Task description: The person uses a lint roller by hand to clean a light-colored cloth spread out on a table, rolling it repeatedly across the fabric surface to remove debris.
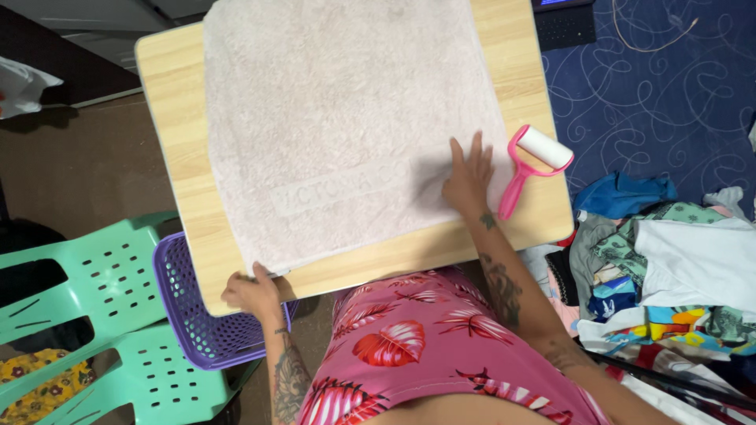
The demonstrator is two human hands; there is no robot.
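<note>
Pale pink towel [339, 118] spread flat over most of the light wooden surface [169, 142], near edge lying just inside the front rim. Left hand [253, 293] at the near left corner of the towel, fingers closed and pinching that corner at the edge of the surface. Right hand [468, 177] open and flat, fingers spread, pressing down on the towel near its right side. Pink lint roller [534, 164] with white roll just beside the right hand, resting on the bare wood, not touched. Purple plastic basket [193, 315] under the front left corner of the surface, beside a green plastic chair [94, 315]. Pile of mixed colourful clothes [669, 260] on the floor at the right, over a dark blue patterned carpet [669, 86].
</note>
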